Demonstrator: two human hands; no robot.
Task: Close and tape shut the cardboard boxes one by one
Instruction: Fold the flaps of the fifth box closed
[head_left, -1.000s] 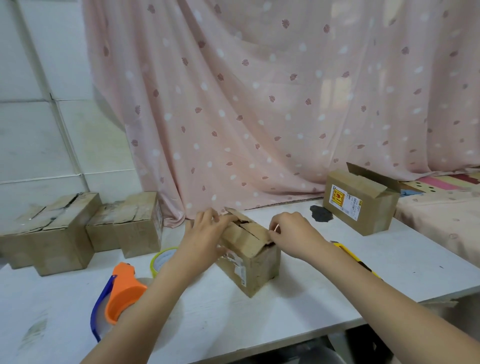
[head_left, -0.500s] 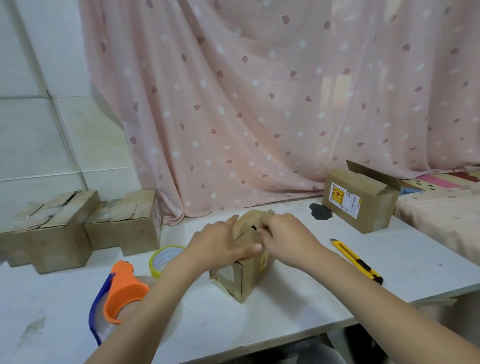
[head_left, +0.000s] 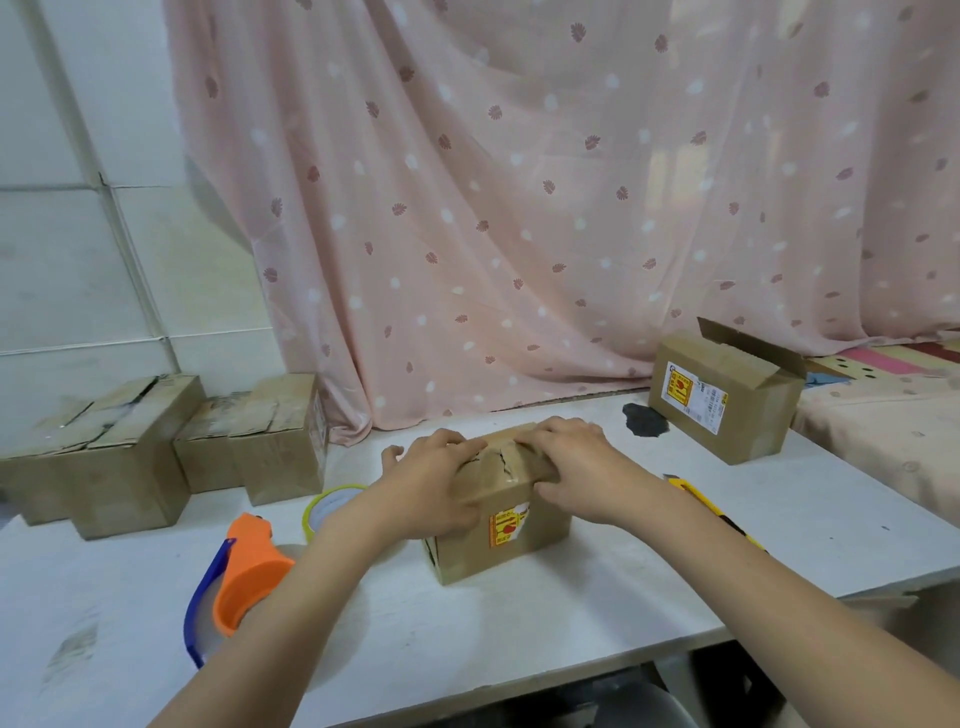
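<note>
On the white table, seen from the head camera, the small cardboard box sits near the front edge with its top flaps folded down, and both hands lie on top of it. The left hand covers the left half of the lid, fingers spread and fairly flat, pressing the flap down. The right hand covers the right half, fingers loosely bent over the flap and the thumb against the box's front upper edge. Neither hand holds anything else.

The seam between the flaps looks torn and uneven, so the flaps may well spring up once a hand lifts to fetch tape. The orange tape dispenser lies just left of the left forearm, the yellow tape roll partly hidden behind that arm. Reaching for either leaves 1 hand on the lid, and the light box could slide or tip. An open box waits at the right; taped boxes stand at the left.
</note>
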